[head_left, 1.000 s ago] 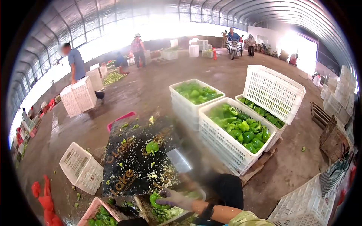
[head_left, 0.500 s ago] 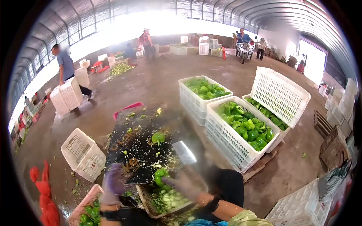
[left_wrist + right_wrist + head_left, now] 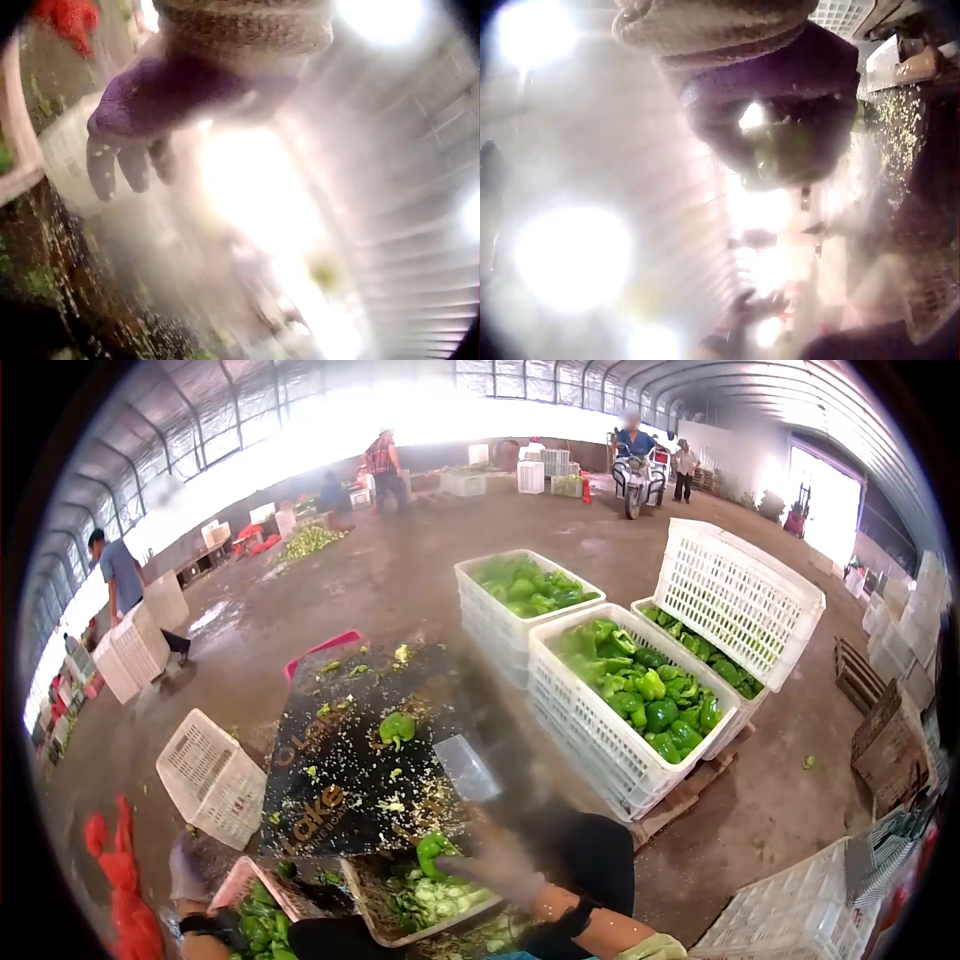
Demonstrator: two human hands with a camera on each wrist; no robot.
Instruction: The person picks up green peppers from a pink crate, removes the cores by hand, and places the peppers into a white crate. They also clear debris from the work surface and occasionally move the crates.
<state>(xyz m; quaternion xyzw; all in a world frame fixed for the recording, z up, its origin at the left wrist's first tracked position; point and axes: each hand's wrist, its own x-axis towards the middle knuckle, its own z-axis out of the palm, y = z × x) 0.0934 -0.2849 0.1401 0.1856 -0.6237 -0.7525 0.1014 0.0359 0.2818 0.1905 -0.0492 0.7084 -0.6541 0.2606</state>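
My gloved right hand [image 3: 500, 868] holds a green bell pepper [image 3: 434, 854] above a tub [image 3: 395, 940] of pale cores and green scraps. In the right wrist view, the purple-gloved fingers [image 3: 829, 82] curl around the same pepper [image 3: 784, 154]. At the lower left, my gloved left hand [image 3: 188, 875] is beside a pink crate [image 3: 232, 882] of green peppers. The left wrist view shows its fingers [image 3: 131, 169] hanging loosely, holding nothing. A second bell pepper [image 3: 397, 730] lies on the black board [image 3: 330, 760], among scattered seeds.
Right of the board stand white crates [image 3: 585, 730] full of green peppers, one with another crate [image 3: 740, 595] tilted over it. A white crate [image 3: 215, 785] leans at left near a red bag [image 3: 122, 885]. Farther off, a person [image 3: 122, 575] carries crates and another rides a three-wheeler [image 3: 637, 475].
My left hand came into view near the tub, then moved left to the pink crate. My right hand keeps the pepper over the tub. The person with crates has walked farther left.
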